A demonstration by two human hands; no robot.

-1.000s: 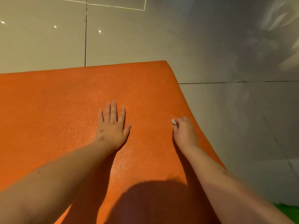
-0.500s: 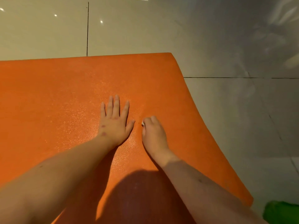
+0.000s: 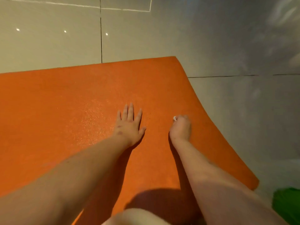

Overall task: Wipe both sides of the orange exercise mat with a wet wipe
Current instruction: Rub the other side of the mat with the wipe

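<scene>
The right hand [image 3: 180, 127], clutching a small white wet wipe [image 3: 174, 118], may ruck the orange foam exercise mat [image 3: 65, 103] beneath it if the flat, straight-fingered left hand [image 3: 129, 123] alongside slips.

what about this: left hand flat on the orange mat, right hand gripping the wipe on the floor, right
No: the head view shows the right hand gripping the wipe on the orange mat, not the floor. The left hand is flat.

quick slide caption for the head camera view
Left hand flat on the orange mat, right hand pressing a wet wipe to it
</scene>
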